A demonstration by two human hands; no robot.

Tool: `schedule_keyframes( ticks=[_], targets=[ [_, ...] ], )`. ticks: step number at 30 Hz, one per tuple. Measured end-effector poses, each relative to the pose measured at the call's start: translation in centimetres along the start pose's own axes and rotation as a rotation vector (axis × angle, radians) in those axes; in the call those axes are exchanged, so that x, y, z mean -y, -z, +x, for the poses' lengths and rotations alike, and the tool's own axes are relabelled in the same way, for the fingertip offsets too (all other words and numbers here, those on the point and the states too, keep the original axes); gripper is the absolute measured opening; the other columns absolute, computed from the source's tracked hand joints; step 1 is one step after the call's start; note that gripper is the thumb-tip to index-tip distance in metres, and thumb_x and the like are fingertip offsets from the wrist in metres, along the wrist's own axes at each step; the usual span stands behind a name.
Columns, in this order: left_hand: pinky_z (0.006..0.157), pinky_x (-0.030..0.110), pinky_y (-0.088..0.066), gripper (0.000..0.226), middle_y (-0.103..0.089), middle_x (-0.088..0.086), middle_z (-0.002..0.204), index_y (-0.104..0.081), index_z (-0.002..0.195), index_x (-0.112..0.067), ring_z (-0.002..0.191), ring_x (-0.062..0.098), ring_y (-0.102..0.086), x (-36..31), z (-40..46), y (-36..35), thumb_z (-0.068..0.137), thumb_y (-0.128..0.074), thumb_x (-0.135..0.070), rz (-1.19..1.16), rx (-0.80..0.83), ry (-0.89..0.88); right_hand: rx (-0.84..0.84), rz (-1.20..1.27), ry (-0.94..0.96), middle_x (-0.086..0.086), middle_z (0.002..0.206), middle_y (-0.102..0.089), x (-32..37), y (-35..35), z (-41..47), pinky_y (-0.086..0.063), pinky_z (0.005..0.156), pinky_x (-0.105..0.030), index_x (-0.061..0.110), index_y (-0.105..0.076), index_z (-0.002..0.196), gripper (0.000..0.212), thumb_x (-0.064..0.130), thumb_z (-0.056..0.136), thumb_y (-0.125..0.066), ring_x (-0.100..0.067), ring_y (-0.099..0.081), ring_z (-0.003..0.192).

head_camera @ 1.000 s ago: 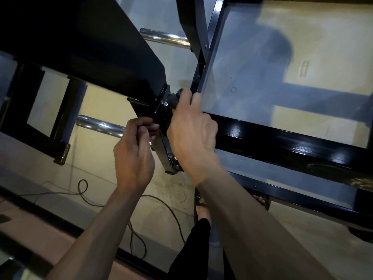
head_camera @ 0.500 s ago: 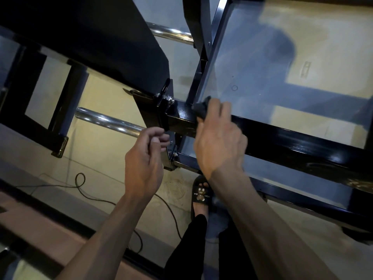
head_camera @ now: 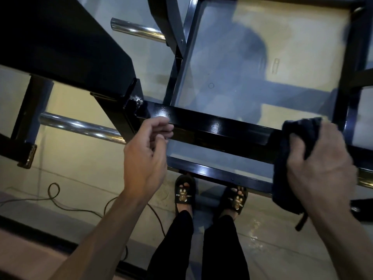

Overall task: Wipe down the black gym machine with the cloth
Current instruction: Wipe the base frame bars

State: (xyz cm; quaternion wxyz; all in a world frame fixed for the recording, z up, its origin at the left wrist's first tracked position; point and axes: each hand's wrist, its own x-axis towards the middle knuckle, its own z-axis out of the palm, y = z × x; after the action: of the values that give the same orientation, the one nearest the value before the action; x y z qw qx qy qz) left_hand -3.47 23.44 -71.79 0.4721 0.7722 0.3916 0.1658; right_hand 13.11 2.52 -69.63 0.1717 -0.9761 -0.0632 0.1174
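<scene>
The cloth is held on the crossbar at the right; the left hand is placed near its left end.

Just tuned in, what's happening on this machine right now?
A person is wiping the black gym machine's crossbar. The right hand grips a dark cloth against the bar's right end. The left hand hovers by the bar's left end, fingers loosely curled, holding nothing.

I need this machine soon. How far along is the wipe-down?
Partway, I'd judge. The near crossbar already gleams. The right hand grips the cloth at that bar's right end; the left hand holds nothing. The upright and lower rail probably remain.
</scene>
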Motion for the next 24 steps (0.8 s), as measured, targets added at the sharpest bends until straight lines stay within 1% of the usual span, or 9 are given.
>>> schedule_keyframes(
  ticks=[2,5,7,10,13,18,20,22,24],
  targets=[
    [0.095,0.04,-0.058,0.032,-0.07,-0.006,0.114,-0.061,0.125,-0.02,0.112,0.015,-0.068,-0.4,0.2,-0.6,0.103,-0.049,0.001,-0.006,0.004,-0.015,-0.007,-0.049,-0.041,-0.018,0.112,-0.051,-0.1,0.7,0.6,-0.037,0.076,-0.048,0.013,-0.046,0.122,0.03,0.034,0.101,-0.053,-0.051,-0.059,0.098],
    [0.095,0.04,-0.058,0.033,-0.07,-0.007,0.115,-0.061,0.126,-0.019,0.112,0.014,-0.068,-0.8,0.3,-1.5,0.103,-0.048,0.002,-0.024,0.025,-0.024,0.044,-0.082,0.002,-0.012,0.124,-0.049,3.8,-0.9,0.3,-0.031,0.072,-0.043,0.017,-0.044,0.13,0.033,0.036,0.103,-0.05,-0.048,-0.061,0.098],
    [0.093,0.037,-0.058,0.034,-0.07,-0.008,0.114,-0.061,0.125,-0.02,0.109,0.013,-0.068,-1.3,0.2,-2.1,0.104,-0.047,0.002,-0.013,0.038,-0.039,0.121,-0.08,0.089,-0.005,0.126,-0.047,7.9,-3.0,-0.5,-0.025,0.065,-0.037,0.022,-0.041,0.135,0.034,0.037,0.105,-0.048,-0.041,-0.064,0.095],
    [0.089,0.023,-0.056,0.036,-0.07,-0.012,0.109,-0.061,0.122,-0.023,0.104,0.008,-0.069,-2.3,0.3,-2.7,0.102,-0.048,0.004,0.024,0.048,-0.086,0.131,0.02,0.292,-0.004,0.119,-0.048,11.8,-5.8,-1.8,-0.023,0.054,-0.036,0.02,-0.043,0.132,0.031,0.033,0.104,-0.051,-0.033,-0.065,0.081],
    [0.092,0.02,-0.054,0.037,-0.069,-0.014,0.111,-0.061,0.124,-0.025,0.107,0.004,-0.067,-3.2,0.5,-3.4,0.102,-0.049,0.003,0.087,0.081,-0.169,0.091,0.06,0.35,-0.003,0.113,-0.049,10.3,-5.9,-2.0,-0.023,0.05,-0.033,0.019,-0.044,0.131,0.031,0.035,0.105,-0.051,-0.028,-0.058,0.068],
    [0.103,0.032,-0.051,0.037,-0.065,-0.009,0.122,-0.063,0.128,-0.019,0.119,0.008,-0.06,-3.9,0.6,-5.8,0.1,-0.049,0.0,0.195,0.214,-0.312,-0.025,0.02,0.202,0.0,0.122,-0.051,0.4,-1.6,0.0,-0.043,0.062,-0.036,0.021,-0.041,0.136,0.039,0.042,0.104,-0.045,-0.027,-0.061,0.079],
    [0.106,0.041,-0.049,0.036,-0.063,-0.01,0.124,-0.062,0.131,-0.019,0.122,0.011,-0.058,-3.8,0.7,-6.8,0.102,-0.048,-0.003,0.233,0.256,-0.315,-0.081,-0.014,0.086,-0.004,0.121,-0.053,-4.0,0.8,1.1,-0.035,0.064,-0.03,0.017,-0.044,0.133,0.038,0.04,0.104,-0.046,-0.027,-0.058,0.081],
    [0.111,0.048,-0.045,0.035,-0.062,-0.008,0.13,-0.058,0.137,-0.022,0.128,0.013,-0.054,-3.3,0.8,-7.6,0.105,-0.048,-0.01,0.274,0.291,-0.264,-0.122,-0.057,-0.096,-0.009,0.123,-0.054,-7.2,2.6,2.0,-0.03,0.072,-0.034,0.014,-0.046,0.127,0.032,0.038,0.105,-0.047,-0.037,-0.057,0.088],
    [0.123,0.045,-0.031,0.038,-0.058,-0.005,0.141,-0.052,0.144,-0.023,0.139,0.003,-0.04,-2.8,0.7,-8.0,0.106,-0.046,-0.017,0.335,0.306,-0.257,-0.138,-0.111,-0.224,-0.014,0.127,-0.052,-8.2,3.5,2.5,-0.029,0.074,-0.04,0.011,-0.045,0.125,0.033,0.037,0.106,-0.046,-0.044,-0.058,0.098]
  ],
)
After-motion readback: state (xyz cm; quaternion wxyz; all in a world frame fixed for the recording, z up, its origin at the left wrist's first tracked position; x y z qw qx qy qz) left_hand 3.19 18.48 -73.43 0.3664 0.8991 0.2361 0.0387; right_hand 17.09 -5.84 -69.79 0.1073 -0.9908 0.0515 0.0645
